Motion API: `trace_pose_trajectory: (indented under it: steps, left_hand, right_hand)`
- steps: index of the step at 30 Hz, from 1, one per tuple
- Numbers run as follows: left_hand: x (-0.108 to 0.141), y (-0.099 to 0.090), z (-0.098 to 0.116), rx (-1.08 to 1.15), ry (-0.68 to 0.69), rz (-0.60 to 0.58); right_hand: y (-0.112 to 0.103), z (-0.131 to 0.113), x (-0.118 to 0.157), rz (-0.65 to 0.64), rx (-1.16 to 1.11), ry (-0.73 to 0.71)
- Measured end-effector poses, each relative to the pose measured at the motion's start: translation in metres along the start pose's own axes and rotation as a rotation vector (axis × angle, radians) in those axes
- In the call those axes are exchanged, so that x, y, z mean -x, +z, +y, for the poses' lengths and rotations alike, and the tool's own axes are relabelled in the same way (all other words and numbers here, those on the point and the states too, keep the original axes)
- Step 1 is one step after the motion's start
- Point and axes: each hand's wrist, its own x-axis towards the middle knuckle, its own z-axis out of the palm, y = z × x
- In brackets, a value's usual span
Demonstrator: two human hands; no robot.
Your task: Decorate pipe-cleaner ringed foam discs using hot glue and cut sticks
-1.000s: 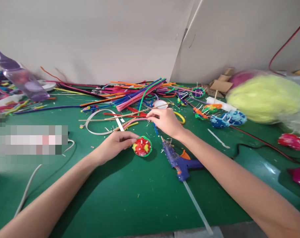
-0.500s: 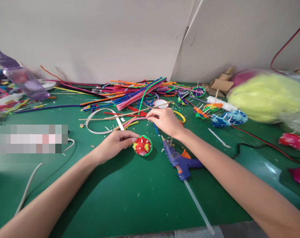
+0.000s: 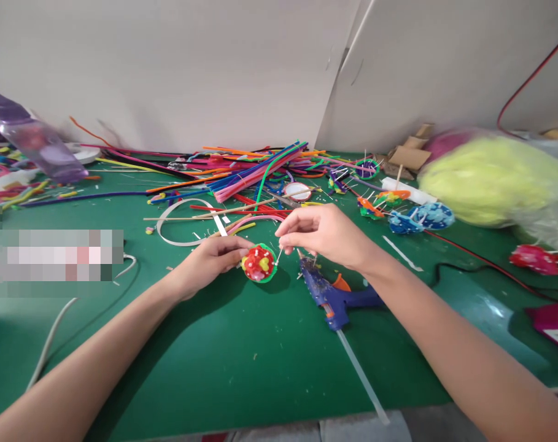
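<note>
Between its thumb and fingers my left hand holds a small round fuzzy flower piece, red and yellow with white specks and a green rim. My right hand is closed in a pinch on a thin pale stick, whose lower end is close to the flower's right edge; whether they touch I cannot tell. Just below the right hand lies a blue glue gun with an orange trigger, its nozzle toward the flower. A clear glue stick sticks out of its back.
Behind my hands is a heap of coloured pipe cleaners, with a white strip loop in front. Finished-looking fuzzy pieces lie at the right, near a yellow bagged bundle. A purple bottle stands tilted at the left.
My right hand has come from the pipe cleaners toward the flower piece and now pinches a thin stick. The left hand still holds the flower, slightly shifted in view.
</note>
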Motion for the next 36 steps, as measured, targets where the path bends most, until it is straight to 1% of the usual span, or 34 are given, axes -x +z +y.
trace_pose_trajectory:
  steps: [5,19,30,36]
  left_hand:
    - [0.0006,0.0001,0.0002,-0.006,0.002,0.005]
    - [-0.0004,0.0003,-0.0015,-0.002,-0.010,-0.001]
    - [0.0001,0.0007,0.0016,-0.021,0.019,-0.014]
    - [-0.0008,0.0012,0.0006,-0.016,0.018,-0.010]
  right_hand:
    - [0.0014,0.0057,-0.0028,-0.001,-0.002,0.006]
    - [0.0040,0.0072,-0.0037,0.016,0.013,-0.002]
    - [0.0057,0.0076,-0.0045,-0.022,-0.040,0.025]
    - [0.0051,0.0064,-0.0044,0.003,-0.032,0.035]
